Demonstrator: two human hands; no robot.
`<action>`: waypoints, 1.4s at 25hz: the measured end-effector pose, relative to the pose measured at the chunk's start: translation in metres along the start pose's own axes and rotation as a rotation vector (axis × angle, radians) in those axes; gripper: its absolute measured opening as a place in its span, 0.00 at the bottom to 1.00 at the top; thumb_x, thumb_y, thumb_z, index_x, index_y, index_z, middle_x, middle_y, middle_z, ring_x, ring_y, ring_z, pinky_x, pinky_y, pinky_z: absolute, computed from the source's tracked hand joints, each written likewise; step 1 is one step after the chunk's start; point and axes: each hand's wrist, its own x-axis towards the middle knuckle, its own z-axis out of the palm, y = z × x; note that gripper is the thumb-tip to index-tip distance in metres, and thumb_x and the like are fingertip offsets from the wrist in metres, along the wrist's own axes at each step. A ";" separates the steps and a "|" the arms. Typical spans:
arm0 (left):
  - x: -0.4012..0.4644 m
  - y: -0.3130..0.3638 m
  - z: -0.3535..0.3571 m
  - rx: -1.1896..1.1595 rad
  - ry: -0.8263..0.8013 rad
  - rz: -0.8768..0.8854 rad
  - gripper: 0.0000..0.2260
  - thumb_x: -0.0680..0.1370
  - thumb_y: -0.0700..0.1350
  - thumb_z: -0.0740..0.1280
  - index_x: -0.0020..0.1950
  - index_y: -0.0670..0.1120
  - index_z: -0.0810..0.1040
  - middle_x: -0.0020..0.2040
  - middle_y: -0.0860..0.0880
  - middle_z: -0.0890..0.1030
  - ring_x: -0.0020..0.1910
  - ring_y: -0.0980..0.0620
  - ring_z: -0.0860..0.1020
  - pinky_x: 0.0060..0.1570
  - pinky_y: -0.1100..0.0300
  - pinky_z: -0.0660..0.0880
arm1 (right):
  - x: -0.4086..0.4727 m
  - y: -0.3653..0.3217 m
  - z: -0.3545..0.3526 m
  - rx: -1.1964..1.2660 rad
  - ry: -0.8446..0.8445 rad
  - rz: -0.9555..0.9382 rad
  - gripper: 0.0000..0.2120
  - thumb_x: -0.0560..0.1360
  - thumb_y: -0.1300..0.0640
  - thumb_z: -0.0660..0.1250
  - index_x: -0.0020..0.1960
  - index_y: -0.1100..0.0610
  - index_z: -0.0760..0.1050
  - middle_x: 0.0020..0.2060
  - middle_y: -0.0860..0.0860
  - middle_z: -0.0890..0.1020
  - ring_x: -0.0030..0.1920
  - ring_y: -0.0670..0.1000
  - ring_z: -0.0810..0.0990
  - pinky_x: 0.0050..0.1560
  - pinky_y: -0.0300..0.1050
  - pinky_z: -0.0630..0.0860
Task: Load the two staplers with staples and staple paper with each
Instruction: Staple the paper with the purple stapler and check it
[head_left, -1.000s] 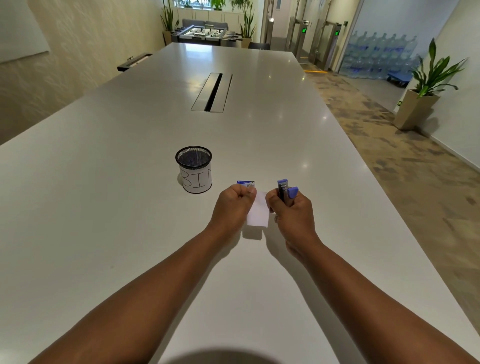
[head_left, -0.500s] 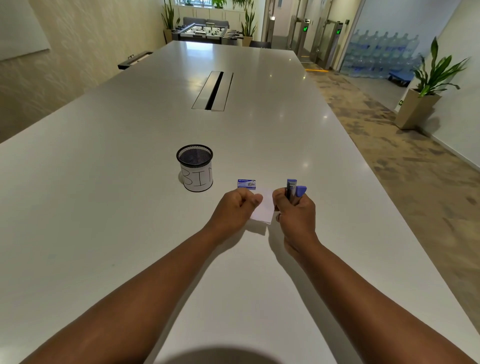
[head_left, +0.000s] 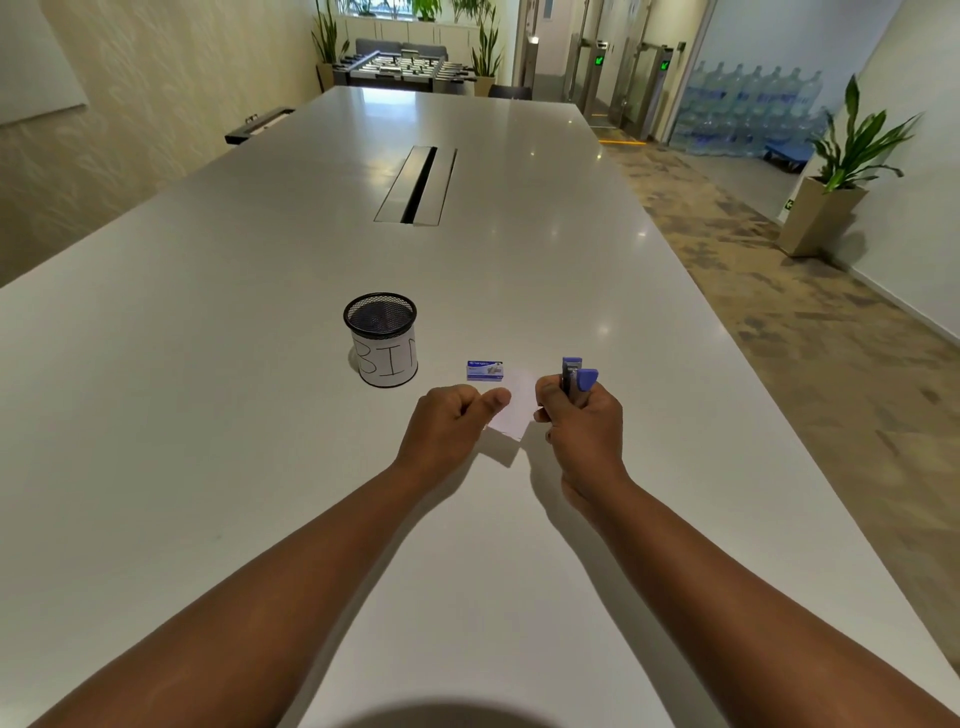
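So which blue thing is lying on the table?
The small staple box, flat by the bin. The blue stapler is held upright in the right hand.

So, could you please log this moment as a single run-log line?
left hand: pinches paper slip | right hand: grips blue stapler upright | staple box: on table | mesh bin: upright
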 end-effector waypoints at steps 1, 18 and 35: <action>0.001 0.000 -0.001 -0.048 -0.021 -0.020 0.24 0.81 0.56 0.67 0.33 0.39 0.70 0.27 0.50 0.73 0.27 0.54 0.68 0.31 0.59 0.66 | 0.000 0.000 -0.001 -0.004 0.007 -0.002 0.05 0.79 0.56 0.69 0.45 0.54 0.79 0.35 0.47 0.82 0.31 0.40 0.79 0.38 0.40 0.73; 0.008 0.018 -0.007 -0.861 -0.003 -0.299 0.12 0.78 0.38 0.72 0.57 0.49 0.74 0.45 0.46 0.86 0.41 0.49 0.83 0.40 0.57 0.82 | 0.005 0.001 -0.011 0.037 -0.085 0.042 0.04 0.78 0.53 0.70 0.47 0.53 0.79 0.42 0.50 0.88 0.34 0.43 0.83 0.35 0.41 0.74; 0.014 0.034 -0.017 -0.666 0.048 -0.063 0.08 0.78 0.35 0.72 0.49 0.48 0.84 0.30 0.57 0.77 0.39 0.55 0.80 0.44 0.61 0.81 | -0.012 -0.014 -0.007 0.085 -0.366 0.116 0.16 0.80 0.40 0.65 0.58 0.52 0.74 0.40 0.52 0.79 0.32 0.47 0.72 0.31 0.41 0.68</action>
